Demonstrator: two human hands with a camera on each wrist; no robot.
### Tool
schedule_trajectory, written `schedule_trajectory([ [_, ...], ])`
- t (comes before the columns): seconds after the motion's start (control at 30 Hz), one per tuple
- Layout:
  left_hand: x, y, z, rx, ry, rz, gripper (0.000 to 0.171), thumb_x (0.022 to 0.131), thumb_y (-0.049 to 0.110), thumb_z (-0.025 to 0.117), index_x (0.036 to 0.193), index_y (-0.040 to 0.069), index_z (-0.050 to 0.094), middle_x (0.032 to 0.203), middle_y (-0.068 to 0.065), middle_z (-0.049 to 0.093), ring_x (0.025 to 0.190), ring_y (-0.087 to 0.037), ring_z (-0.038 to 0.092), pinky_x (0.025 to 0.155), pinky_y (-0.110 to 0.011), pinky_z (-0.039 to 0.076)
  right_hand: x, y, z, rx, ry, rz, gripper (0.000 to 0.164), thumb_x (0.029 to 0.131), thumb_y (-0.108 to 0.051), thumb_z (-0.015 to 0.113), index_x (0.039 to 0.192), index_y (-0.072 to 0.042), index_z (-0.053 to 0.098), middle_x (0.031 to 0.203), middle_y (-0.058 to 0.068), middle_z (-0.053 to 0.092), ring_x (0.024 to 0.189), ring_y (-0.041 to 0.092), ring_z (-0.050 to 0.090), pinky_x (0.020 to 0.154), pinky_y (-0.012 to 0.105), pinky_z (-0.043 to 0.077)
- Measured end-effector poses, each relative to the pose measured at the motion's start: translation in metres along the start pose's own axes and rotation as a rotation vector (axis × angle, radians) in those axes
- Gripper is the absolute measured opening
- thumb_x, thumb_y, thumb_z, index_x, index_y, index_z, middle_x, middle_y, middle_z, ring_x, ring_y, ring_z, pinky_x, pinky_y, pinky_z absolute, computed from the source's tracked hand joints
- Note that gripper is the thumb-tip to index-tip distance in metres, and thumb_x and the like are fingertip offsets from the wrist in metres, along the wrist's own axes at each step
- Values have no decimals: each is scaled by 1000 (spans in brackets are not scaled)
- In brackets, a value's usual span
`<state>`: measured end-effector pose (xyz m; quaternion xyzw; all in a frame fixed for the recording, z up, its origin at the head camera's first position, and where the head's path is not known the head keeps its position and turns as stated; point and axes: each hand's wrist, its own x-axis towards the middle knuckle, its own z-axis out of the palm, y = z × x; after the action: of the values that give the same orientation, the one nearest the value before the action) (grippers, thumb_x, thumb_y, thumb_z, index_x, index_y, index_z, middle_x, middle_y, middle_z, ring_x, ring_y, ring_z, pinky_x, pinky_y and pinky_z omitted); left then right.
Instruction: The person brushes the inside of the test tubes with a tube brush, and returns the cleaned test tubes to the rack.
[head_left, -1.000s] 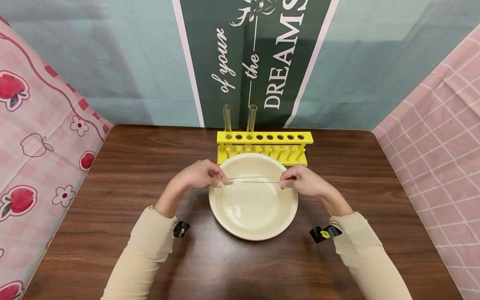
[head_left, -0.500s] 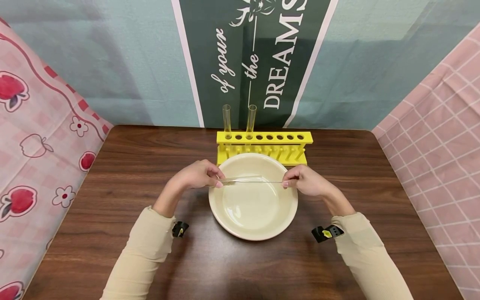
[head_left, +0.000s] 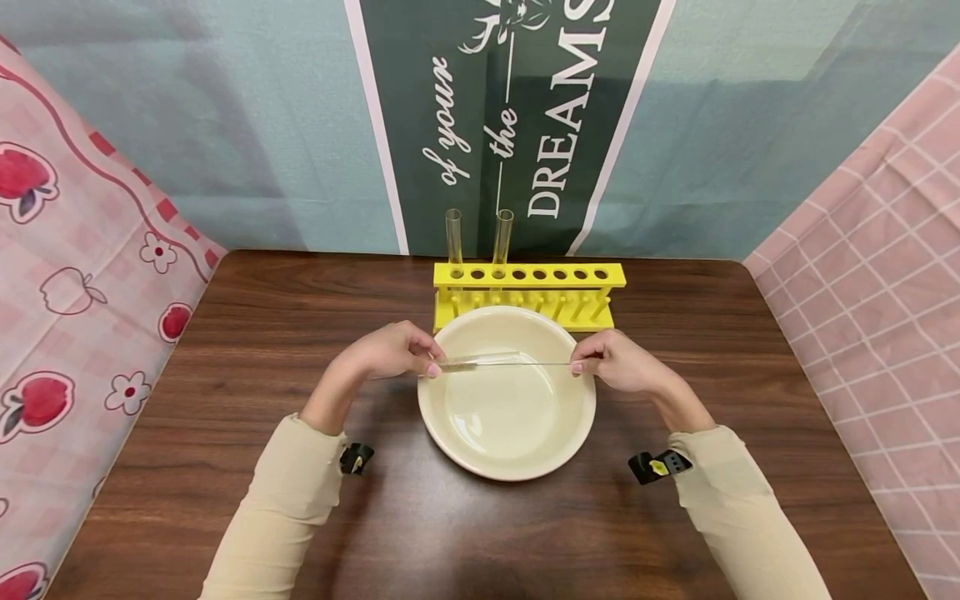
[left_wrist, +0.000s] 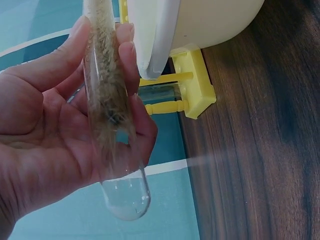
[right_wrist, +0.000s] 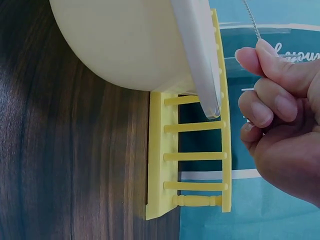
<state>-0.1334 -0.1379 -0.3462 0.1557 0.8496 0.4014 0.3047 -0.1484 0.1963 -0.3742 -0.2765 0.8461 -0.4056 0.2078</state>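
Observation:
My left hand [head_left: 397, 350] holds a clear glass test tube [left_wrist: 127, 197] around its middle, rounded end toward the wrist. Inside the tube sit the brown bristles of a test tube brush [left_wrist: 106, 75]. The brush's thin twisted wire handle [head_left: 551, 364] runs out of the tube's mouth to the right. Thumb and forefinger of my right hand [head_left: 615, 360] pinch that wire, with the other fingers curled in, as the right wrist view shows. Tube and brush lie roughly level above a cream basin [head_left: 506, 469].
Behind the basin stands a yellow test tube rack [head_left: 611, 275], with two upright glass tubes [head_left: 454, 237] in its left part. The wooden table [head_left: 510, 533] ends at a cloth backdrop [head_left: 285, 167]; patterned pink cloths rise at both sides.
The hands have drawn slightly apart: the right one shifted right with the brush wire, the left one a little left with the tube. More wire shows outside the mouth.

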Motion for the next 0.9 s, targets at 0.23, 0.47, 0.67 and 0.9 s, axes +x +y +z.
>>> schedule_trajectory([
  [0.23,-2,-4,0,-24,-4,-5,17,83,6,65,97,-2,67,83,-3,65,75,-11,51,70,-27,43,-3,2,-3,-49,27,-16,16,82,7,59,72,-3,67,67,2,57,59,12,45,54,24,38],
  [0.47,-4,-8,-1,-9,2,-9,17,83,7,65,97,-2,67,82,-2,66,74,-10,52,71,-27,44,-7,3,-3,-43,46,-3,16,82,6,61,71,-4,68,65,2,58,56,11,42,52,23,35],
  [0.67,-7,-11,-3,-18,-4,16,18,83,6,65,98,-4,67,83,-4,67,74,-9,55,73,-29,46,-11,8,-7,-50,50,13,16,83,3,61,73,-5,69,67,0,60,56,11,42,53,24,35],
  [0.9,-10,-17,-5,-55,-40,24,19,83,4,64,98,-6,66,82,-8,66,71,-12,57,70,-30,47,-16,15,-9,-83,55,31,18,84,2,60,73,-9,69,69,-2,61,60,13,46,58,26,38],
])
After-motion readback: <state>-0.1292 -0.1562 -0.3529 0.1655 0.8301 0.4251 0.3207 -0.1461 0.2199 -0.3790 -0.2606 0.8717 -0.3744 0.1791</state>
